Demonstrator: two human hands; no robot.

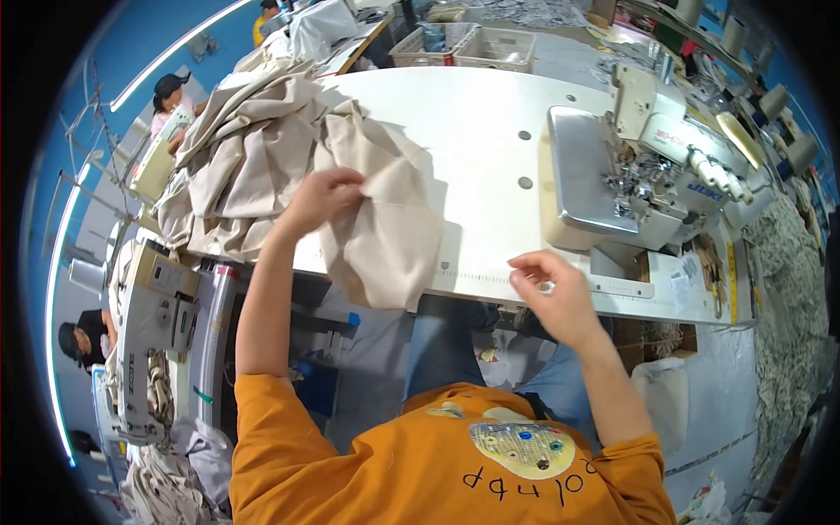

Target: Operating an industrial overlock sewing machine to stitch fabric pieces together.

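Left hand (328,201) has the beige cloth piece (385,249) pinched at its upper part, and that piece lies on the left half of the counter (490,101), drooping over the front edge, right beside the heaped fabric (249,144)! Right hand (560,299), empty, fingers loosely curved, hovers at the front edge, near the sewing machine (643,188). Looks like singling out and spreading one piece; next move probably calls for both hands squaring its edges.
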